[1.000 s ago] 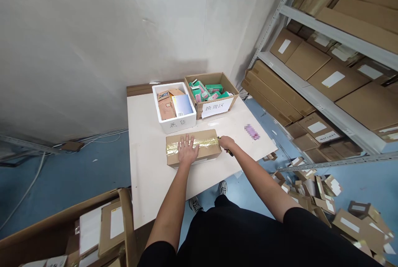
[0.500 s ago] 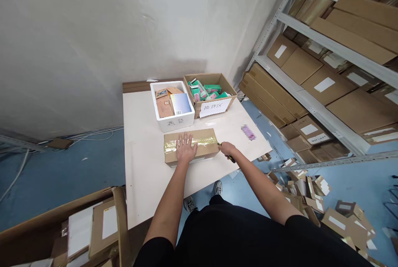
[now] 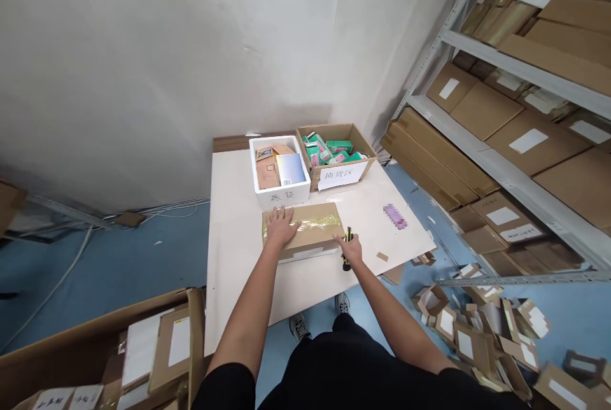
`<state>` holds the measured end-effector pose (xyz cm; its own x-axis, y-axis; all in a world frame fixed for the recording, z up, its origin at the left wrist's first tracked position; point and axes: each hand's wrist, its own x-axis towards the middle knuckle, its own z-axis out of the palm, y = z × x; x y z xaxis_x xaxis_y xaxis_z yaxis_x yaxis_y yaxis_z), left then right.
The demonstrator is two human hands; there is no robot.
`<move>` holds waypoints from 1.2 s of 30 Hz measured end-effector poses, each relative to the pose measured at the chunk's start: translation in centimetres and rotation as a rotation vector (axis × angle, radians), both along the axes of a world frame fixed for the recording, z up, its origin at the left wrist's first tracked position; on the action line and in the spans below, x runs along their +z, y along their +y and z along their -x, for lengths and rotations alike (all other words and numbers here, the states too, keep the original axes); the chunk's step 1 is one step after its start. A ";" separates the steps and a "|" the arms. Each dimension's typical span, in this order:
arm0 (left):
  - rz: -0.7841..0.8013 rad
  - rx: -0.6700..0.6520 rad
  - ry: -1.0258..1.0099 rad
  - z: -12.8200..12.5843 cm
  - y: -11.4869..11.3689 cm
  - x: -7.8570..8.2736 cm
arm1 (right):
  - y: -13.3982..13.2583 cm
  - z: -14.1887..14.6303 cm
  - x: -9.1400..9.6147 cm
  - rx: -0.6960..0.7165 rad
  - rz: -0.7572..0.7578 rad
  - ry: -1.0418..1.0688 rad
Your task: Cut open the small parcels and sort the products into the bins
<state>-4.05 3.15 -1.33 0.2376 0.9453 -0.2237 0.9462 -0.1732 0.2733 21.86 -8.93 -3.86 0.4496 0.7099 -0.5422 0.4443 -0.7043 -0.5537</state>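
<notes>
A taped cardboard box (image 3: pixel 315 232) lies lengthwise near the middle of the white-topped table (image 3: pixel 233 282), with shiny yellowish tape along its top. Spread across the left end of that top is my left hand (image 3: pixel 281 228), its fingers apart. My right hand (image 3: pixel 351 249) is wrapped round a black and yellow utility knife (image 3: pixel 347 263) at the box's right end. The knife points away from me, and my right fingertips reach the box's near right corner. Whether the blade is out I cannot tell.
Behind the box stand a white foam box (image 3: pixel 281 196) of envelopes and a carton (image 3: pixel 363 174) of green and pink packets. A blurred pink item (image 3: pixel 395 216) lies to the right. Shelves (image 3: pixel 477 136) of cartons rise at right; an open carton (image 3: pixel 196 333) is at lower left.
My right hand has turned the knife from the box's end to point away from me. My left hand has moved toward the box's left end. The camera view has shifted.
</notes>
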 end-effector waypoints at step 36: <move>0.194 0.376 0.304 -19.0 -11.2 0.4 | 11.2 -15.0 3.4 0.464 -0.219 -0.275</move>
<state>14.97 -8.01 -0.92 -0.2136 0.8872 -0.4090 0.9749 0.2207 -0.0303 36.82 2.29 -0.47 0.1684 0.9487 -0.2675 0.8270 -0.2836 -0.4853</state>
